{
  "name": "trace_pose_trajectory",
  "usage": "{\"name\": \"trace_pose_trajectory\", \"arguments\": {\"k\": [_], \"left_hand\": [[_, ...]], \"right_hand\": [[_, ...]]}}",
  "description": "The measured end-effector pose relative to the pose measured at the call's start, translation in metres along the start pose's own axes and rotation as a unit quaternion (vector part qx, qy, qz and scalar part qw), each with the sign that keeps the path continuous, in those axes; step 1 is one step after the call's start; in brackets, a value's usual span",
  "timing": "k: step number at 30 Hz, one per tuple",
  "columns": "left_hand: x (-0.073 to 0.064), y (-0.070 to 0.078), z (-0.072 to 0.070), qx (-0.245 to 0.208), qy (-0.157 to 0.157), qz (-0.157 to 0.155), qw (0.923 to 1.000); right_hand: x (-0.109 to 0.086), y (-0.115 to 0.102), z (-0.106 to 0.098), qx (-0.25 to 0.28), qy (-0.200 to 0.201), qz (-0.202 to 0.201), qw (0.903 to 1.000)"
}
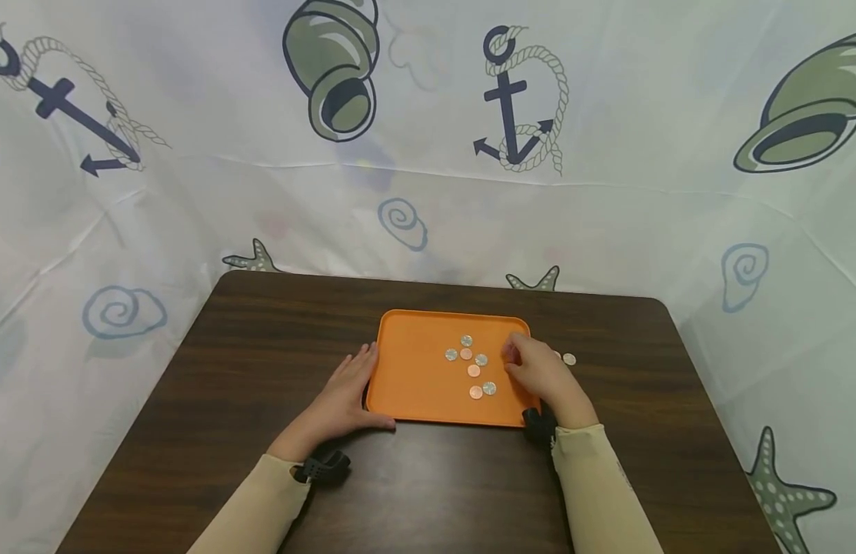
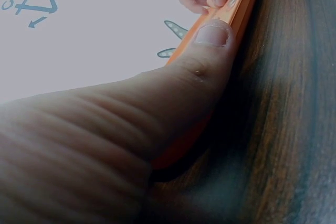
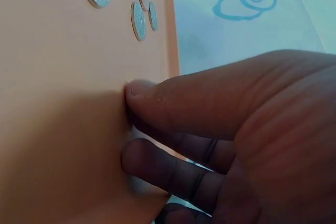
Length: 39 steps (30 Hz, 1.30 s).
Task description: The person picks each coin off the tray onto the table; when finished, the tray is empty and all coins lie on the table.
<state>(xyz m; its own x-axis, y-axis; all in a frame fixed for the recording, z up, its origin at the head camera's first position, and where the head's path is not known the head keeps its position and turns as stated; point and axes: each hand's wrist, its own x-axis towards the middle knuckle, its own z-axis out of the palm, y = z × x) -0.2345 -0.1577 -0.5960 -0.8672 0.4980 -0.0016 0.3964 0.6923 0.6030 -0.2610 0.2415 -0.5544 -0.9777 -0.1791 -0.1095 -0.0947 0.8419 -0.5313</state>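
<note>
An orange tray (image 1: pixel 414 369) lies on the dark wooden table. Several coins are scattered on its right half, some silver (image 1: pixel 489 388) and some copper (image 1: pixel 474 371). My left hand (image 1: pixel 344 392) rests at the tray's front left corner, fingers straight along the left side and thumb (image 2: pixel 210 51) along the front edge. Inside the tray's right side, my right hand (image 1: pixel 538 373) has thumb and fingertips brought together at the tray floor. In the right wrist view, a thin dark edge by the thumb (image 3: pixel 152 100) looks like a coin in the pinch, mostly hidden by the fingers.
Just right of the tray, a silver coin (image 1: pixel 569 358) lies on the table (image 1: pixel 628 431), with another partly behind the right hand. A white cloth (image 1: pixel 441 223) printed with anchors, shells and starfish hangs behind the table and along its sides.
</note>
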Motion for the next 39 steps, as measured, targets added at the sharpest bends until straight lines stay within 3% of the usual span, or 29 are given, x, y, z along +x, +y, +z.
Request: {"name": "trace_pose_trajectory", "arguments": {"k": [6,11,16,21,24,29,39], "left_hand": [[0.002,0.001,-0.001,0.001,-0.003,0.001,1.0000],[0.004,0.004,-0.002,-0.002,-0.003,0.006,1.0000],[0.003,0.004,-0.001,0.000,-0.003,0.003,1.0000],[0.001,0.004,-0.002,0.004,-0.001,-0.005,1.0000],[0.001,0.004,-0.003,0.004,-0.003,-0.005,1.0000],[0.002,0.004,-0.004,0.003,-0.004,-0.003,1.0000],[0.001,0.003,-0.001,0.005,-0.006,-0.010,0.9999]], "right_hand": [[-0.005,0.011,-0.011,0.050,0.030,-0.045,0.9973],[-0.012,0.038,-0.025,0.124,0.076,-0.083,0.9859],[-0.017,0.077,-0.036,0.218,0.135,-0.038,0.9658],[-0.022,0.107,-0.044,0.247,0.210,0.020,0.9458],[-0.030,0.122,-0.047,0.240,0.228,0.068,0.9413],[-0.042,0.140,-0.052,0.201,0.208,0.124,0.9492],[-0.046,0.147,-0.064,0.136,0.085,0.126,0.9790]]}}
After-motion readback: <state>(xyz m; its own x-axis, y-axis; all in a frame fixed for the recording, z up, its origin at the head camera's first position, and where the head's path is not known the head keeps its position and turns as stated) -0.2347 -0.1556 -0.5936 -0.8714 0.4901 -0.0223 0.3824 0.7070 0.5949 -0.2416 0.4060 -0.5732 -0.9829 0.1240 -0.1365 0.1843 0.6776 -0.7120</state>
